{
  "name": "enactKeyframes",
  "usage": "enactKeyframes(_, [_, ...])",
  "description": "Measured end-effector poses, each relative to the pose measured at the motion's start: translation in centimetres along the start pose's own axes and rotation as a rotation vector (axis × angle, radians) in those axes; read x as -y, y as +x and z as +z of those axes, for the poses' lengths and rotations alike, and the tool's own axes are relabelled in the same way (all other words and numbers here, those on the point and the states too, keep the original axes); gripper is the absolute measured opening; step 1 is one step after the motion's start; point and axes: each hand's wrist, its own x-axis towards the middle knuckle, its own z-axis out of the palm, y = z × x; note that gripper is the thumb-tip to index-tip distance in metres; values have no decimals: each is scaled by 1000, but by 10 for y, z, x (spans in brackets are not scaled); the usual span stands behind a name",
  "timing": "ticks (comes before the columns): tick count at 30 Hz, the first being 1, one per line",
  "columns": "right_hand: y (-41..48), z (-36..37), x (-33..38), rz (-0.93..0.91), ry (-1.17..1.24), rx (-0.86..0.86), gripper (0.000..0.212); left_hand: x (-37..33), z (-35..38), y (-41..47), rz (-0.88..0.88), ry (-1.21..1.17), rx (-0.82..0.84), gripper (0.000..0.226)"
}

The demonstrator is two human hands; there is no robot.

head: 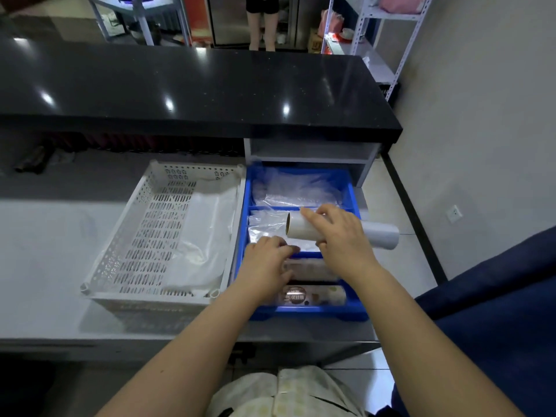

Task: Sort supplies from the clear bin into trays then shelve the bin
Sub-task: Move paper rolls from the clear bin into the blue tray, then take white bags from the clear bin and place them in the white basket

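Blue tray (307, 311), near compartment: two rolls, one labelled roll (313, 294), one plain roll (310, 270). Left grip (266, 260) curled at the divider beyond; its hold cannot be told. Right grip (340, 236) clasps a third, the film roll (380, 234), over the middle compartment: likely light, stiff-cored, slick, best taken mid-length. Far compartment: clear bags (298, 188). Left of tray: one white basket (150, 230)

brown label on packaged roll (313, 294), print too blurred to read

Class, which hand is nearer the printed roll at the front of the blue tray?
Left. The left hand is just behind the printed roll; the right hand is farther back, gripping a white roll.
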Motion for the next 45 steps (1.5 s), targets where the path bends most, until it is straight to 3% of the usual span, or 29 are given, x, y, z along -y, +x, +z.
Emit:
enactKeyframes(6, [-9,15,20,-101,-2,59,80,54,-48,-1,-203,-28,-208,45])
enactKeyframes(9, [-16,28,38,-222,-7,186,88,71,-58,-4,-289,-37,-277,42])
enactKeyframes(14, [-23,42,51,-242,35,417,72,74,-60,-10,-323,-41,-288,41])
enactKeyframes(21, [-5,39,66,-311,175,472,63,76,-51,-37,-406,-70,-299,38])
enactKeyframes(26, [29,45,108,-447,242,391,45,94,-54,-82,-573,-71,-361,34])
enactKeyframes(33, [47,59,241,-712,286,367,41,145,-82,-195,-832,-30,-471,34])
enactKeyframes(39, [20,87,417,-995,271,375,33,214,-114,-338,-1039,49,-594,34])
enactKeyframes(45, [-23,124,600,-1220,267,369,40,294,-140,-513,-1277,85,-615,37])
